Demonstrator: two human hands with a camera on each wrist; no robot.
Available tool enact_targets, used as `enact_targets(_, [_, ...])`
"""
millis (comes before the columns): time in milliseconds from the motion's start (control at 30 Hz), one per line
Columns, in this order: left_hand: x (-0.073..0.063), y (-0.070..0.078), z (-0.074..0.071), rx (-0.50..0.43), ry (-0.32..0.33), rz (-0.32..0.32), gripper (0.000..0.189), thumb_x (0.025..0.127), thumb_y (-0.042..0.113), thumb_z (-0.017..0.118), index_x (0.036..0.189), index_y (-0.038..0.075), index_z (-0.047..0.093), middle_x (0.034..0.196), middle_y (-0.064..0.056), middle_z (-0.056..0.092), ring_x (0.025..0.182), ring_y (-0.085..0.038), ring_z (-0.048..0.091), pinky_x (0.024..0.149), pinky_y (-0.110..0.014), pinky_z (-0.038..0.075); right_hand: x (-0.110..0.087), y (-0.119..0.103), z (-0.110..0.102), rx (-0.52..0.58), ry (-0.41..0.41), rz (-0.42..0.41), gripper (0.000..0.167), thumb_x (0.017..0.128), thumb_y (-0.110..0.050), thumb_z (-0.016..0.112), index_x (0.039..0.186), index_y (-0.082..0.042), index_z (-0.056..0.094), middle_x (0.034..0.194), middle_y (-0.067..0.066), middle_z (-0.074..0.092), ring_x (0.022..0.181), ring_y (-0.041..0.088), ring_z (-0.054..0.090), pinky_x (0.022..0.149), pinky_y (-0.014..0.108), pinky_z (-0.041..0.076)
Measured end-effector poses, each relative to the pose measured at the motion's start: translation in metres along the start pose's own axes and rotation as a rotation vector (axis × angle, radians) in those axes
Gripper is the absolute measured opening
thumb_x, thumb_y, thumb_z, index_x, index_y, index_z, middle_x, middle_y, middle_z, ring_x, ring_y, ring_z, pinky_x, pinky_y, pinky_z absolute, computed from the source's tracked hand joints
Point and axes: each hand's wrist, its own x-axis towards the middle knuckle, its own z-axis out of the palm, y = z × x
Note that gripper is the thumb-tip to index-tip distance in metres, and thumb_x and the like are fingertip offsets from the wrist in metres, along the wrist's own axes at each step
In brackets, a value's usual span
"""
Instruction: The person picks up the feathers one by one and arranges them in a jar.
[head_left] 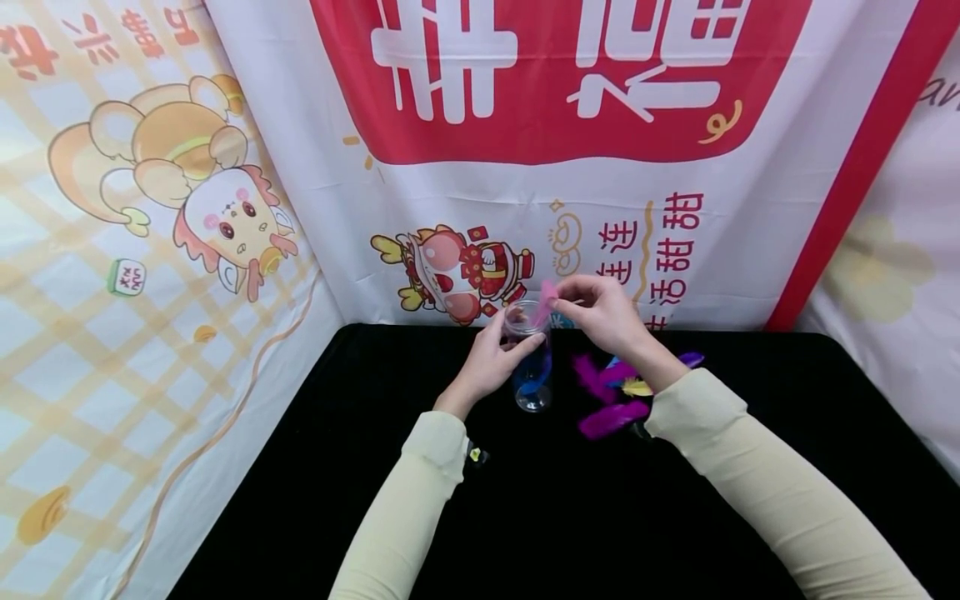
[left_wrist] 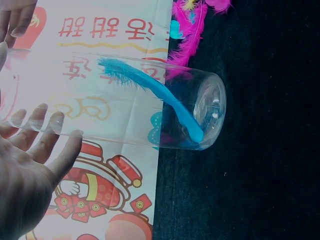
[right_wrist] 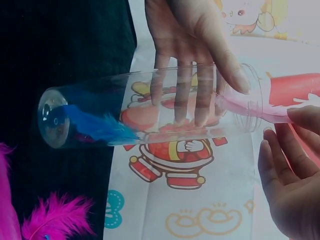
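My left hand [head_left: 489, 360] holds a clear bottle [head_left: 534, 398] near its top, thumb and fingers round the wall. The bottle stands upright over the black table. Inside, a blue feather [left_wrist: 167, 97] leans low against the wall in the left wrist view. My right hand [head_left: 603, 317] is at the open mouth, pinching a pink feather [right_wrist: 275, 114] between thumb and fingertips. In the right wrist view, one end of this feather reaches through the mouth into the neck, while the other stays between the fingers.
Right of the bottle, several loose feathers lie on the black table [head_left: 525, 517]: a magenta feather [head_left: 613, 419], a yellow feather [head_left: 637, 387] and a purple feather [head_left: 691, 359] among them. A printed cloth [head_left: 300, 167] hangs behind the table's far edge.
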Motion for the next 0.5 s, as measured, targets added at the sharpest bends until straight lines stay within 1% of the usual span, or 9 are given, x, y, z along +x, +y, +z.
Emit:
enact_targets(67, [0.0002, -0.0003, -0.0002, -0.007, -0.001, 0.003, 0.069, 0.097, 0.042, 0.071, 0.154, 0.015, 0.042, 0.143, -0.006, 0.057, 0.127, -0.020, 0.058, 0.104, -0.045, 0.051, 0.0002, 0.0002, 0.0008, -0.017, -0.002, -0.001, 0.013, 0.095, -0.015, 0.076, 0.101, -0.003, 0.077, 0.099, 0.013, 0.076, 0.081, 0.016, 0.065, 0.067, 0.022, 0.051])
enact_targets(233, [0.0012, -0.0015, 0.0000, 0.004, -0.003, 0.013, 0.072, 0.097, 0.043, 0.070, 0.155, 0.011, 0.040, 0.144, -0.007, 0.056, 0.128, -0.021, 0.058, 0.104, -0.045, 0.051, 0.0012, 0.0002, 0.0023, -0.048, -0.008, 0.005, 0.013, 0.095, -0.014, 0.076, 0.100, -0.003, 0.077, 0.099, 0.012, 0.076, 0.084, 0.021, 0.069, 0.070, 0.022, 0.053])
enact_targets(367, [0.0009, -0.0014, 0.0004, 0.017, 0.003, 0.019, 0.071, 0.097, 0.046, 0.070, 0.154, 0.013, 0.041, 0.145, -0.007, 0.056, 0.127, -0.019, 0.058, 0.103, -0.043, 0.052, 0.0028, -0.0007, 0.0035, -0.065, -0.013, 0.013, 0.014, 0.095, -0.014, 0.075, 0.102, -0.003, 0.077, 0.099, 0.012, 0.076, 0.088, 0.023, 0.069, 0.073, 0.022, 0.054])
enact_targets(500, [0.0003, -0.0008, 0.0006, 0.018, 0.006, 0.015, 0.068, 0.097, 0.046, 0.069, 0.152, 0.017, 0.043, 0.145, -0.006, 0.056, 0.127, -0.018, 0.058, 0.102, -0.043, 0.052, 0.0043, -0.0011, 0.0042, -0.086, -0.021, 0.013, 0.013, 0.095, -0.015, 0.075, 0.102, -0.004, 0.077, 0.099, 0.010, 0.076, 0.088, 0.021, 0.069, 0.074, 0.025, 0.055])
